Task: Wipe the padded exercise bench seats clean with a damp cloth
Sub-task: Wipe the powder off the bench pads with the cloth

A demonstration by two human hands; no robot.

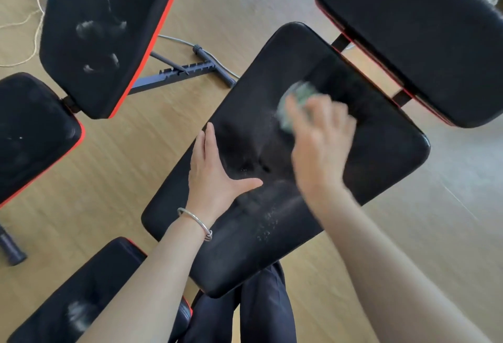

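Black padded seat (381, 152) runs lengthwise away from the person. The right hand (324, 135), blurred, grips a green cloth (296, 94) on its far half, and the left hand (209, 168) lies flat, fingers straight, on the left edge. White specks (265, 225) lie nearer the body, so the next stroke likely pulls back.

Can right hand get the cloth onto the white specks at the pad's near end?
Likely yes: specks lie uncovered on the pad, clear of the left hand; right hand holds the cloth.
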